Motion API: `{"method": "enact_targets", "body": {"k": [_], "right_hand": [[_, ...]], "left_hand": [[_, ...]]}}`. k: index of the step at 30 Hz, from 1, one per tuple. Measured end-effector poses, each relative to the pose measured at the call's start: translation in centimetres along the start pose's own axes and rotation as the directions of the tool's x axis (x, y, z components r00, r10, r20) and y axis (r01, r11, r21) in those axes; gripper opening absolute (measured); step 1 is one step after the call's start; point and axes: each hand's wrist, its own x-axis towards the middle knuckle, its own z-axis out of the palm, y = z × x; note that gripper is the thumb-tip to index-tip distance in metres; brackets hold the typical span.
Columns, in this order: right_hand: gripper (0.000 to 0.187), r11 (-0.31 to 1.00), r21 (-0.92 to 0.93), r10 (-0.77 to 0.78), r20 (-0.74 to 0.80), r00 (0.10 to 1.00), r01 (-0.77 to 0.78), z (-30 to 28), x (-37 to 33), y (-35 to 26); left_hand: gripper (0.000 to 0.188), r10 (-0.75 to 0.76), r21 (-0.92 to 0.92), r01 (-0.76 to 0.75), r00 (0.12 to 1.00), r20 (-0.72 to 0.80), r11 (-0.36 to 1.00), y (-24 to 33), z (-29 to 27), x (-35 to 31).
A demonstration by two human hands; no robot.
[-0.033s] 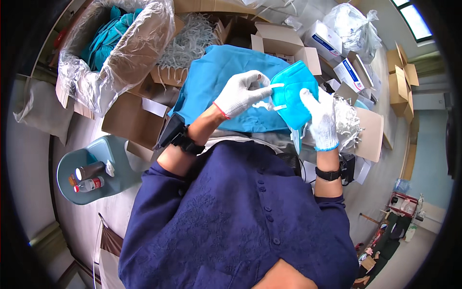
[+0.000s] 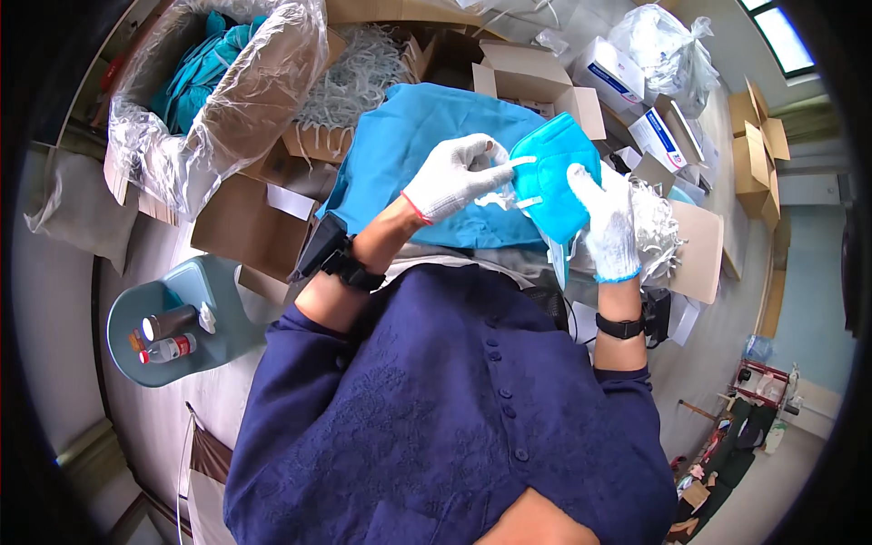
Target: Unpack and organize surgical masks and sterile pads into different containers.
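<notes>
While both gloved hands work above a blue cloth (image 2: 409, 136) spread on the table, they share 1 folded blue face mask (image 2: 554, 186). The left hand (image 2: 454, 177), in a white knit glove with a red cuff edge, has its fingers curled together and pinches a thin white strap (image 2: 520, 163) at the mask's left edge. The right hand (image 2: 610, 222), in a white glove with a blue cuff edge, grips the mask's right side, thumb in front and fingers wrapped behind it. The mask stands roughly upright between the 2 hands, held clear of the cloth, near the middle of the view.

Each wrist carries a black band, and the left forearm bears a larger black device (image 2: 320, 243). Just behind the right hand lies a heap of white straps (image 2: 656, 227) on a flat piece of cardboard (image 2: 699, 250). Farther back sit an open cardboard box (image 2: 536, 77), 2 white and blue cartons (image 2: 636, 100) and a knotted clear plastic bag (image 2: 663, 45). On the left, a large box lined with clear plastic (image 2: 227, 100) holds teal fabric. Lower left, a small blue-grey stool (image 2: 195, 350) carries 2 small bottles (image 2: 168, 336).
</notes>
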Motion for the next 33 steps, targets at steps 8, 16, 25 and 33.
{"method": "enact_targets", "body": {"k": [8, 16, 25, 33], "right_hand": [[0.033, 0.948, 0.281, 0.150, 0.026, 0.988, -0.151, -0.3, 0.8, 0.1], [0.029, 0.976, 0.179, 0.124, 0.022, 0.992, -0.125, -0.7, 0.9, 0.2], [0.029, 0.997, -0.076, 0.000, -0.030, 1.000, -0.002, -4.0, 1.8, 3.2], [0.025, 0.876, 0.401, -0.168, -0.265, 0.950, 0.267, -6.5, 4.8, 10.8]], "left_hand": [[0.021, -0.039, -0.168, 0.071, 0.982, 0.185, 0.983, -0.7, 0.8, -0.9], [0.013, -0.059, -0.122, 0.085, 0.977, 0.207, 0.989, 0.2, 0.1, -1.8], [0.032, 0.259, -0.527, -0.175, 0.962, 0.088, 0.831, 3.0, -3.3, -5.8], [0.027, -0.110, -0.714, 0.279, 0.955, 0.275, 0.642, 1.8, -2.5, -2.8]]}}
